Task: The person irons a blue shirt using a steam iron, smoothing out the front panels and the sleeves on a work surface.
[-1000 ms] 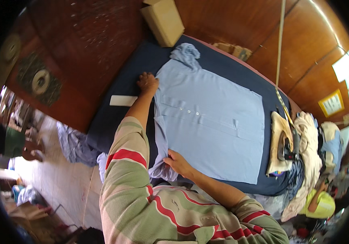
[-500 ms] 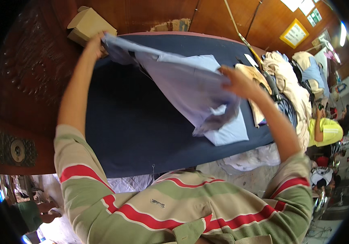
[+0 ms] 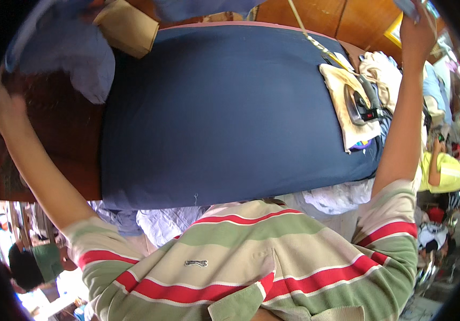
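Observation:
A light-blue shirt (image 3: 83,59) is held up and spread wide between my two hands, its middle leaving the view at the top edge. My left hand (image 3: 8,107), blurred, is raised at the far left and closed on one end of it. Up at the top right, my right hand (image 3: 418,35) grips the other end, of which only a small piece shows. Beneath the raised cloth lies a padded ironing table (image 3: 219,112) with a dark-blue cover.
An iron (image 3: 358,107) rests on a scorched beige cloth (image 3: 333,80) at the table's right, below a yellow-wrapped cord (image 3: 318,45). A cardboard box (image 3: 128,27) stands at the back left corner. Piled clothes (image 3: 382,72) lie at the right; a person in yellow (image 3: 447,171) is beyond.
Both hands have moved far apart and outward, the left to the left, the right up and right. The shirt has been lifted off the table, uncovering its top and the iron.

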The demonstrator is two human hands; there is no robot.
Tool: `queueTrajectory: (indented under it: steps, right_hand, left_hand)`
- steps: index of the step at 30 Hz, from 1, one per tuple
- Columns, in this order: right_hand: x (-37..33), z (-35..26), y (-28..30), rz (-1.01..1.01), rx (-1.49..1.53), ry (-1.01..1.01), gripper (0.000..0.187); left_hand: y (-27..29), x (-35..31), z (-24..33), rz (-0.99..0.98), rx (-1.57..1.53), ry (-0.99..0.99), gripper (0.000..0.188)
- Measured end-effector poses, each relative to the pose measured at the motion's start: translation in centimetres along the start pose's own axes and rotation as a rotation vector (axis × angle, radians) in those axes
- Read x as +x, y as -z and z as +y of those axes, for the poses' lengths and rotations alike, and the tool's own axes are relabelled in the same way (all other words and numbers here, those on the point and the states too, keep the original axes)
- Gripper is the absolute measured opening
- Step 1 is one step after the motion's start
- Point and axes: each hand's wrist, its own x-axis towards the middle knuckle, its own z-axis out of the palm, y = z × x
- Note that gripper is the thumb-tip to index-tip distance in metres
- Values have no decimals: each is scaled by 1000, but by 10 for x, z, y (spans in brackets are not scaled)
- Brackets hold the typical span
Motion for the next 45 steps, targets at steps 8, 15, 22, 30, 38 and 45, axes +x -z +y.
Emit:
queueTrajectory:
  steps: [8, 15, 22, 30, 38, 45]
  right_hand:
    - [-294, -83, 22, -800, 441, -95, 32]
    - [-357, -82, 25, -1186, 793, -62, 34]
    - [-346, -59, 22, -1174, 1080, 284, 40]
    - [-347, -69, 7, -1160, 1177, -156, 42]
    - [-372, -100, -27, -1007, 1308, -845, 22]
    - [-383, -34, 16, -1051, 1029, -1341, 23]
  left_hand:
    - [88, -289, -142, -63, 283, 489, 34]
    - [78, -358, -178, 20, 574, 539, 34]
    - [112, -365, -183, 63, 1170, 367, 44]
    - [-57, -528, -87, -377, 1206, 190, 63]
    - [-82, -506, -124, -135, 817, 4, 54]
    - [-78, -496, -104, -161, 652, 369, 56]
